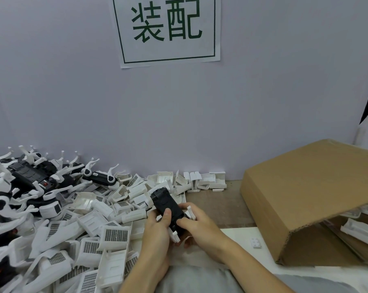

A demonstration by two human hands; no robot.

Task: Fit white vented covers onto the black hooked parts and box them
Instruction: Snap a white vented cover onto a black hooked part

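Wall sign [168,28] behind; both hands [157,231] grip black part [167,205], covers pile [90,233] L.

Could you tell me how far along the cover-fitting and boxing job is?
Done: some white pieces already lie in the cardboard box. In hand: both the left hand and right hand hold one black part. Left: a large pile of white vented covers and black hooked parts.

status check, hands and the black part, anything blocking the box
Left hand and right hand both grip the black part, white hooks showing beneath it. Cover pile at left. Cardboard box at right, flap overhanging its opening.
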